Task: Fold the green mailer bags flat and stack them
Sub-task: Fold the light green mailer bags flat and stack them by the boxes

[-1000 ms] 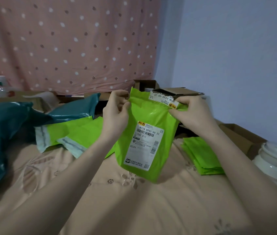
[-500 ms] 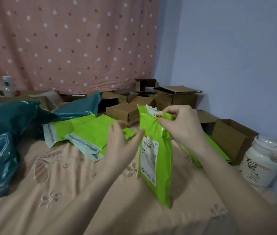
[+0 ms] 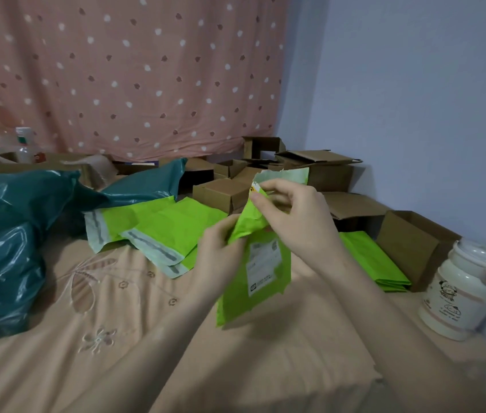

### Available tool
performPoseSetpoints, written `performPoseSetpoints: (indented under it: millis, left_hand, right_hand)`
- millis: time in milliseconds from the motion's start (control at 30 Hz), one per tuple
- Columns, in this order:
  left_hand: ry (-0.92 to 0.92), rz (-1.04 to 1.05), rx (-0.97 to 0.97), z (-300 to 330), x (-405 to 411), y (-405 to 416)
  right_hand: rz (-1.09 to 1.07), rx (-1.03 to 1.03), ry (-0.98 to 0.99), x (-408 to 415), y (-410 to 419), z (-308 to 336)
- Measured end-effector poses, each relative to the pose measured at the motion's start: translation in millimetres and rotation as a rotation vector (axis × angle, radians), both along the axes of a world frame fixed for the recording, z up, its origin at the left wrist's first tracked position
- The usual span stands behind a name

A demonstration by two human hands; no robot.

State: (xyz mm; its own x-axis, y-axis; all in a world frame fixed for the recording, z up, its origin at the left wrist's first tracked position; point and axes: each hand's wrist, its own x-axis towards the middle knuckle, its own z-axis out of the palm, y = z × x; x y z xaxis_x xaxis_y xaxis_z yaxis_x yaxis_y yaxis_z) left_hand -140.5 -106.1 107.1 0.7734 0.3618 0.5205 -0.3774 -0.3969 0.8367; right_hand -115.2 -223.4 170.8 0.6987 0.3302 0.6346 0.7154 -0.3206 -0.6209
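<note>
While both hands work in front of the person's chest, a green mailer bag [image 3: 253, 281] hangs upright between them above the peach bedsheet [image 3: 110, 347], its white shipping label [image 3: 262, 269] facing the person. The right hand [image 3: 292, 222] pinches the bag's top between thumb and curled fingers, where the torn pale flap [image 3: 283, 177] sticks up just past the fingertips. The left hand [image 3: 221, 260] grips the bag's left edge a little lower, fingers curled into the crumpled green plastic just under the right hand's pinch. Below both grips the bag drops loose, its bottom corner clear of the sheet or barely near it; I cannot tell which.

To the left of the held bag, beyond the left hand, several unfolded green mailers [image 3: 158, 231] lie overlapping on the sheet, grey adhesive strips showing on their pale flaps. Further left sit big teal plastic bags [image 3: 6, 254]. To the right of the right wrist, a stack of folded green mailers [image 3: 375, 263] lies flat, just beside an open cardboard box [image 3: 411, 245]. Nearer the person on that side stands a white lidded jar [image 3: 465, 293] with a cartoon print. Behind the grip, more brown cardboard boxes [image 3: 221, 192] crowd against a pink dotted curtain [image 3: 116, 73] and a bluish wall [image 3: 414, 84].
</note>
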Motion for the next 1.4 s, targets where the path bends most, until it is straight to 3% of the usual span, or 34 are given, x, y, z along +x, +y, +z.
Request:
performPoseSetpoints:
  millis: [100,233,367,500,833,1067,1233,1400]
  left_hand:
    - [0.113,-0.009,-0.176,2.5,1.4,14.7]
    - [0.228,-0.071,-0.289,5.3,-3.4,27.5]
    - [0.265,-0.148,-0.333,7.1,-6.3,30.7]
    - [0.302,-0.133,-0.412,11.1,-5.6,30.7]
    - [0.31,-0.151,-0.486,13.5,-5.9,38.9]
    - [0.351,-0.207,-0.461,5.7,-3.7,44.3]
    - [0.375,-0.13,-0.389,-2.9,-4.2,44.8]
    - [0.211,-0.055,-0.291,4.1,-4.4,42.2]
  right_hand:
    - [0.034,0.029,0.004,7.7,-8.3,-6.5]
    - [-0.08,0.119,-0.007,22.8,-23.1,-20.1]
    - [-0.052,0.02,0.285,31.8,-26.7,-44.2]
    - [0.078,0.03,0.423,29.2,-22.2,-65.5]
    - [0.118,0.362,0.215,29.5,-23.7,-56.8]
    - [0.047,0.383,0.214,31.1,-25.7,-58.1]
    - [-0.005,0.388,0.178,33.2,-21.4,-60.3]
    - [-0.098,0.344,0.084,37.3,-22.3,-64.4]
